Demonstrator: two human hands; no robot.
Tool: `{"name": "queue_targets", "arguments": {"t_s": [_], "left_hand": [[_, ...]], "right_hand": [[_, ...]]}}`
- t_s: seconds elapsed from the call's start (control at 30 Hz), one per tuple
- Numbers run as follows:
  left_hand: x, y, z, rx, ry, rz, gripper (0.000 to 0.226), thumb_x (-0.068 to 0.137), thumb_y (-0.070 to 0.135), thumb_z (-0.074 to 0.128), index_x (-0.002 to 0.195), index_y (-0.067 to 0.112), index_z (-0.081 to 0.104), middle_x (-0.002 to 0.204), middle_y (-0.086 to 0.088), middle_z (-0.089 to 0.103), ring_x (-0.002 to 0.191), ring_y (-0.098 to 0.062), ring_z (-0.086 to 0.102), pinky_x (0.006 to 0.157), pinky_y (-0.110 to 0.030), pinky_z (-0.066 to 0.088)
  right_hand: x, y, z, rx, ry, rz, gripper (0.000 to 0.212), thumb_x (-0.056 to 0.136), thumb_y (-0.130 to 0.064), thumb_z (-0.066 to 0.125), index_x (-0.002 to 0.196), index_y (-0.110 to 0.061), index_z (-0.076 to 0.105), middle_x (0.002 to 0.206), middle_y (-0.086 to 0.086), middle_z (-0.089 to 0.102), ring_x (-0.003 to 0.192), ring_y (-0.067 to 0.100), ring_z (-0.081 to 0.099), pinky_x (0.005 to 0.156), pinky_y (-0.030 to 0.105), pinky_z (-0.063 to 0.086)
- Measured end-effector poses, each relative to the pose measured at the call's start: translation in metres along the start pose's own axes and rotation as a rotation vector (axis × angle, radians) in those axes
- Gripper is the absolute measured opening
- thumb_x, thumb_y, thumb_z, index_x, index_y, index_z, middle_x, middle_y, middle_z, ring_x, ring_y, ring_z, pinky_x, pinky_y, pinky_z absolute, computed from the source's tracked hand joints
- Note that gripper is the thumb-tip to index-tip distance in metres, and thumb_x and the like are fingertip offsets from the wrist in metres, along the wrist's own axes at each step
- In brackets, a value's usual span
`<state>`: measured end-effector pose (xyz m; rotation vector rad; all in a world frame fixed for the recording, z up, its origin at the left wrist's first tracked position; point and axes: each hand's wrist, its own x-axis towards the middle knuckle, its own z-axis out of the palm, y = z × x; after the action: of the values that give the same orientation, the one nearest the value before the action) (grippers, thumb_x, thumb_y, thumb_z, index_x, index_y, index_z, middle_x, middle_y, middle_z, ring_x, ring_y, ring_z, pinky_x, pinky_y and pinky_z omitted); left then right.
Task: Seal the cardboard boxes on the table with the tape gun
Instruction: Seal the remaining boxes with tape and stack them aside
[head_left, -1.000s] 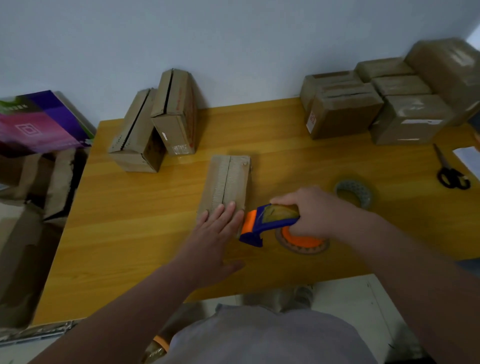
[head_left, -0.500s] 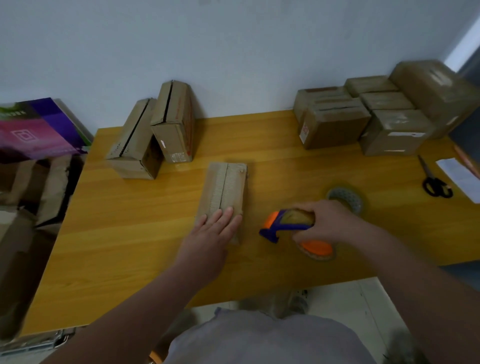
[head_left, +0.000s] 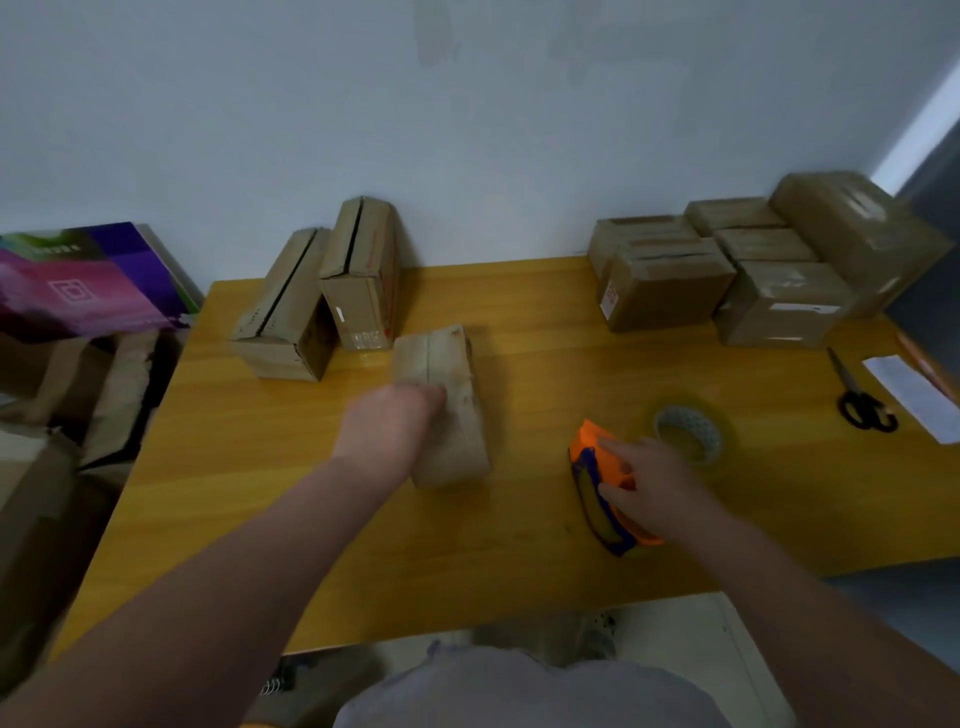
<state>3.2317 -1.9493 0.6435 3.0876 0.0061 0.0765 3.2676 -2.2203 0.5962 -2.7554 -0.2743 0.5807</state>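
A small cardboard box (head_left: 452, 410) with an open middle seam lies in the centre of the yellow table (head_left: 519, 571). My left hand (head_left: 389, 426) has its fingers curled over the box's left near part and grips it. To the right, the orange and blue tape gun (head_left: 597, 499) lies on the tabletop. My right hand (head_left: 649, 483) holds it, index finger on the orange top and thumb on the side. Two unsealed boxes (head_left: 322, 296) stand at the back left.
A tape roll (head_left: 688, 434) lies just behind my right hand. Several taped boxes (head_left: 727, 270) are stacked at the back right. Scissors (head_left: 862, 400) and a white paper (head_left: 914, 395) sit at the right edge. A purple carton (head_left: 88, 280) and loose cardboard lie left of the table.
My right hand moved the tape gun away from the box, right and down onto the table. My left hand went from flat on the box to curled round it, and the box turned slightly.
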Motion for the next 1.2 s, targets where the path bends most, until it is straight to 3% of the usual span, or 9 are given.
{"name": "queue_targets", "arguments": {"t_s": [0.13,0.23,0.37,0.53,0.67,0.77,0.93,1.03,1.2], "left_hand": [[0.021,-0.006,-0.041,-0.101,-0.036,-0.019,0.023,0.091,0.013,0.055,0.107,0.023,0.068,0.105,-0.005,0.066,0.099,-0.024,0.061,0.084,-0.039,0.052],[0.029,-0.01,-0.055,-0.248,-0.143,-0.014,0.011,0.087,0.016,0.064,0.088,0.022,0.073,0.092,0.001,0.07,0.091,-0.016,0.064,0.082,-0.032,0.053],[0.031,-0.011,-0.058,-0.375,-0.348,0.028,0.015,0.081,0.013,0.072,0.071,0.024,0.068,0.074,0.008,0.067,0.077,-0.006,0.061,0.07,-0.018,0.045],[0.031,-0.009,-0.042,-0.397,-0.438,0.027,0.014,0.079,0.013,0.075,0.072,0.023,0.069,0.068,0.014,0.061,0.07,0.0,0.056,0.063,-0.013,0.042],[0.034,-0.006,-0.039,-0.284,-0.34,0.004,0.019,0.077,0.019,0.077,0.067,0.027,0.063,0.071,0.012,0.061,0.078,-0.01,0.06,0.071,-0.026,0.051],[0.034,-0.003,-0.037,-0.24,-0.228,-0.075,0.025,0.073,0.022,0.079,0.064,0.03,0.057,0.075,0.01,0.059,0.081,-0.014,0.06,0.073,-0.035,0.057],[0.034,-0.001,-0.038,-0.484,-0.137,-0.257,0.025,0.072,0.011,0.074,0.066,0.028,0.058,0.081,0.005,0.064,0.087,-0.016,0.063,0.075,-0.032,0.055],[0.026,0.002,-0.043,-0.504,0.049,-0.286,0.015,0.079,0.01,0.067,0.085,0.023,0.064,0.095,0.001,0.066,0.095,-0.019,0.062,0.08,-0.037,0.054],[-0.012,0.015,-0.033,-0.14,0.233,-0.057,0.023,0.09,0.02,0.057,0.111,0.024,0.065,0.107,0.003,0.062,0.099,-0.019,0.059,0.079,-0.035,0.053]], "right_hand": [[0.0,-0.018,-0.017,0.159,0.176,-0.131,0.049,0.094,-0.031,0.059,0.141,-0.023,0.047,0.109,0.0,0.056,0.107,0.017,0.05,0.086,0.029,0.039],[-0.003,-0.038,-0.02,0.3,0.214,-0.217,0.046,0.092,-0.034,0.061,0.137,-0.027,0.052,0.107,-0.007,0.055,0.094,0.01,0.052,0.074,0.023,0.04],[-0.011,-0.064,-0.02,0.525,0.001,-0.265,0.062,0.088,-0.047,0.061,0.144,-0.035,0.038,0.129,-0.016,0.05,0.113,0.002,0.048,0.091,0.026,0.04],[-0.019,-0.081,-0.006,0.446,-0.222,-0.287,0.082,0.085,-0.051,0.064,0.152,-0.033,0.018,0.148,-0.012,0.038,0.124,0.009,0.046,0.102,0.033,0.041],[-0.021,-0.089,0.005,0.526,-0.251,-0.212,0.079,0.089,-0.046,0.062,0.152,-0.029,0.017,0.148,-0.005,0.039,0.114,0.011,0.049,0.098,0.031,0.047],[-0.02,-0.092,0.008,0.528,-0.248,-0.184,0.079,0.089,-0.047,0.061,0.152,-0.029,0.017,0.149,-0.003,0.039,0.125,0.017,0.047,0.101,0.037,0.047],[-0.016,-0.093,0.01,0.51,-0.259,-0.151,0.083,0.087,-0.052,0.061,0.152,-0.032,0.014,0.154,0.0,0.031,0.13,0.025,0.044,0.102,0.046,0.046],[-0.015,-0.093,0.012,0.522,-0.256,-0.141,0.085,0.086,-0.055,0.06,0.152,-0.034,0.01,0.155,0.0,0.028,0.129,0.026,0.045,0.101,0.048,0.046],[-0.018,-0.095,0.016,0.486,-0.196,-0.186,0.08,0.092,-0.051,0.053,0.153,-0.032,0.004,0.153,0.001,0.032,0.129,0.02,0.043,0.103,0.037,0.043]]}}
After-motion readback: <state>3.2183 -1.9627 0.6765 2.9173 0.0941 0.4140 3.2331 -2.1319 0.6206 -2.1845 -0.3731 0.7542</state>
